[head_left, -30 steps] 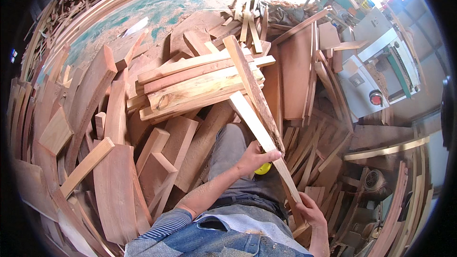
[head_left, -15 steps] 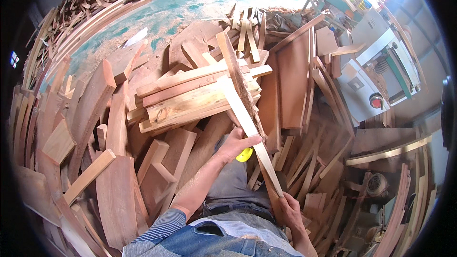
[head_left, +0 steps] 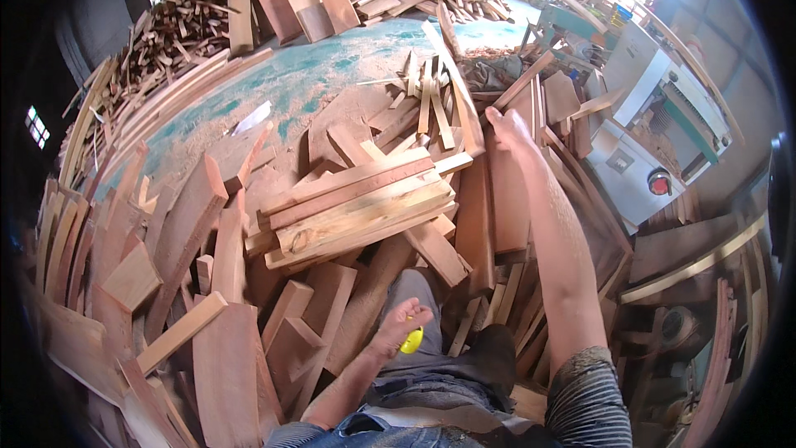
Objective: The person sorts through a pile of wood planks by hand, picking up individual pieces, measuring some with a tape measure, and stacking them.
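Observation:
My right hand (head_left: pixel 512 130) reaches far forward, its fingers parted and apparently just clear of a long pale wooden strip (head_left: pixel 453 87). That strip stands at a slant beyond the stacked boards, with a darker rough-edged piece (head_left: pixel 448 33) behind its upper end. Close to my body, my left hand (head_left: pixel 401 328) is closed around a small rounded yellow tape measure (head_left: pixel 411 341), partly covered by the fingers. Ahead of the left hand lies a neat stack of short planed boards (head_left: pixel 361 211). A short block (head_left: pixel 438 250) pokes out from the stack's right end.
Curved reddish boards (head_left: pixel 224 365) crowd the left side. Wide panels (head_left: pixel 507 199) lean right of the stack. A grey machine with a red knob (head_left: pixel 658 182) stands at the right. Across the sawdust-covered green floor (head_left: pixel 332 58) are big heaps of offcuts (head_left: pixel 178 41).
My right hand has swung from beside my lap far forward. The pale strip and rough-edged piece went forward with it and now appear released. My left hand let go of them and drew back.

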{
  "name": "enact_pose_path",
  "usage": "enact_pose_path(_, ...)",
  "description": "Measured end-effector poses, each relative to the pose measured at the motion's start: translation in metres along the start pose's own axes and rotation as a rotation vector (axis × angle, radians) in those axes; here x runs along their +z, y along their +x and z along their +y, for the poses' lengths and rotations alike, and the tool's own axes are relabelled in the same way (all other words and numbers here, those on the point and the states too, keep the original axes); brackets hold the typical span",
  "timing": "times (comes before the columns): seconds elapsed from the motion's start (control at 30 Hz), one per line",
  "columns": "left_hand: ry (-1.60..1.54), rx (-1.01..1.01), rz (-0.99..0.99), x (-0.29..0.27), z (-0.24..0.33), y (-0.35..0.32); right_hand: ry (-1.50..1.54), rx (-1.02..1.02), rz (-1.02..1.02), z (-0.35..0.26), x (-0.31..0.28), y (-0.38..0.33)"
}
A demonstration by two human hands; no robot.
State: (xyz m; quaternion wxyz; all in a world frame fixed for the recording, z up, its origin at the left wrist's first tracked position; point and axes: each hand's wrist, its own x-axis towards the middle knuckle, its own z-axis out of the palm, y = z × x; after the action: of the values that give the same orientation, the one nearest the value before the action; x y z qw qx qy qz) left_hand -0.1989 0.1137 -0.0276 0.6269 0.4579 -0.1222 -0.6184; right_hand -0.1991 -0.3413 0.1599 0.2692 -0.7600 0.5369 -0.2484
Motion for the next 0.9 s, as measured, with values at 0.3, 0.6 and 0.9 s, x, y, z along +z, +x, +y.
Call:
enact_pose_path(0.3, 0.109, -0.174, -0.207, 0.017, -0.036, 0.012, -0.239, -0.322, 0.170, 0.132, -0.066, -0.213)
enact_pose_path(0.6, 0.101, -0.460, -0.109, 0.051, -0.064, 0.044, -0.593, 0.910, 0.231, 0.432, -0.189, -0.585)
enact_pose_path(0.9, 0.051, -0.573, -0.129, 0.055, -0.097, 0.080, -0.502, 1.115, 0.149, 0.477, -0.205, -0.771)
